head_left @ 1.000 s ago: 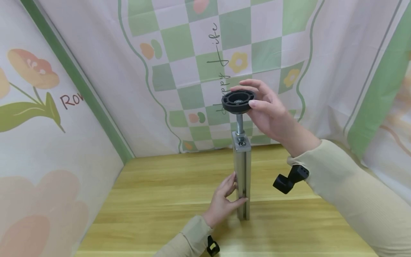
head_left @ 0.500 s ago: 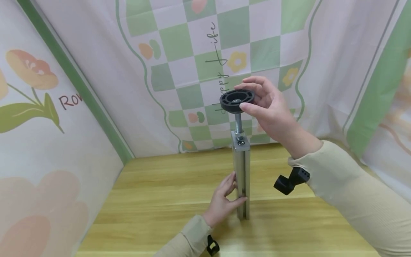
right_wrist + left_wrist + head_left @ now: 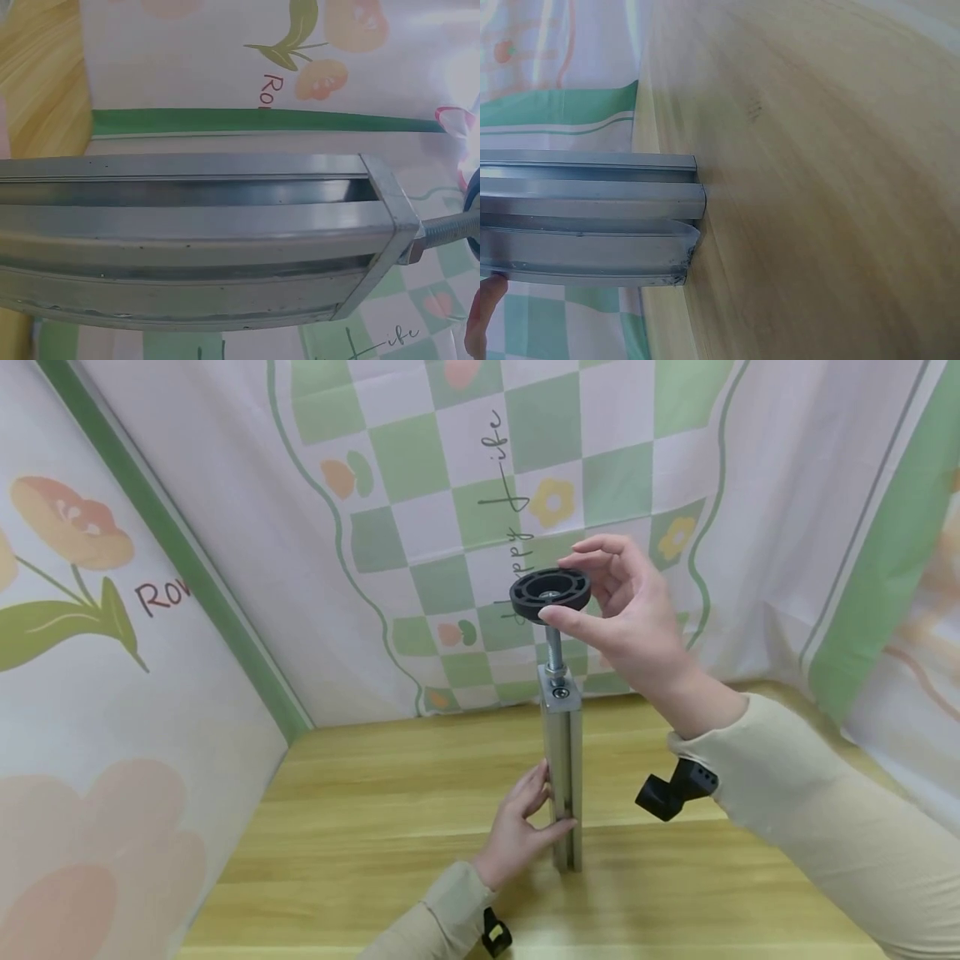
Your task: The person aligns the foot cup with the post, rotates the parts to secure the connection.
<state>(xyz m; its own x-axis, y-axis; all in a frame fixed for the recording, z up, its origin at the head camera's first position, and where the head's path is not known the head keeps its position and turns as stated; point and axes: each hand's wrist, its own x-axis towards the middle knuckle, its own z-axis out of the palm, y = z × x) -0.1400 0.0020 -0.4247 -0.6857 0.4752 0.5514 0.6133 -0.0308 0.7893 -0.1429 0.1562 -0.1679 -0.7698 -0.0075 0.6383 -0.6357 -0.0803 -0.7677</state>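
Note:
An aluminium profile (image 3: 561, 752) stands upright on the wooden table, its slots showing in both wrist views. My left hand (image 3: 516, 837) grips its lower part, with the thumb across the near face. On top, a metal end plate (image 3: 562, 697) bears a threaded rod (image 3: 554, 647) with a nut (image 3: 412, 250) at its base. The rod carries a round black levelling foot (image 3: 525, 605), hollow side up. With thumb on the front rim and fingertips at the back, my right hand (image 3: 637, 618) pinches the foot from the right.
The wooden table (image 3: 360, 793) runs back to a checked green and white curtain (image 3: 420, 518). A flowered curtain (image 3: 67, 710) closes off the left side. A black camera mount (image 3: 675, 789) hangs at the right wrist, another mount (image 3: 496, 933) at the left.
My right thumb has moved leftward along the foot's front rim and the fingertips have shifted slightly right. The foot appears turned. My left hand and the profile stay put.

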